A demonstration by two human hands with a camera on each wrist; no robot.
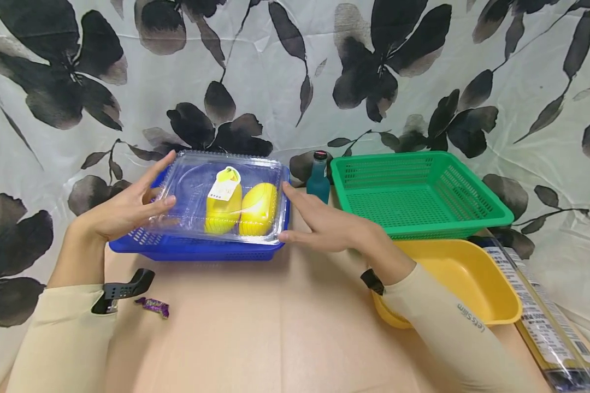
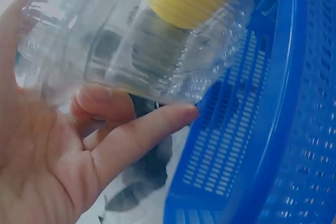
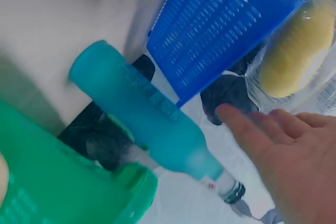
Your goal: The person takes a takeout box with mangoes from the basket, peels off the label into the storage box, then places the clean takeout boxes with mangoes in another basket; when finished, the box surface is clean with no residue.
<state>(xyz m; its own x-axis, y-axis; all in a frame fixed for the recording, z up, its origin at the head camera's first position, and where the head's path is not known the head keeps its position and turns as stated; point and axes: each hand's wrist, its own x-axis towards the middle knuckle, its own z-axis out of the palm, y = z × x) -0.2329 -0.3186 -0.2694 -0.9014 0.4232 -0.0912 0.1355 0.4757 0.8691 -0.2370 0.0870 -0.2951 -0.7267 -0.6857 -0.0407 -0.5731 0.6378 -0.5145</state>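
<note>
A clear plastic clamshell box (image 1: 187,180) overlaps the blue basket (image 1: 216,254) in the head view. Two yellow fruits (image 1: 258,210) lie in the box's right half, one bearing a white tag (image 1: 223,188). My left hand (image 1: 123,204) grips the box's left side. Up close in the left wrist view, some fingers (image 2: 142,135) of that hand are at its underside. At the right edge is my right hand (image 1: 329,221), its fingers extended beside the box. The right wrist view shows those fingers (image 3: 247,135) fairly straight.
Behind the right hand stands a teal bottle (image 1: 318,177) with a dark cap. To the right are a green basket (image 1: 423,232) and a yellow basin (image 1: 452,278). A long printed package (image 1: 546,322) lies at the right edge. One purple-wrapped candy (image 1: 154,307) is near the left wrist.
</note>
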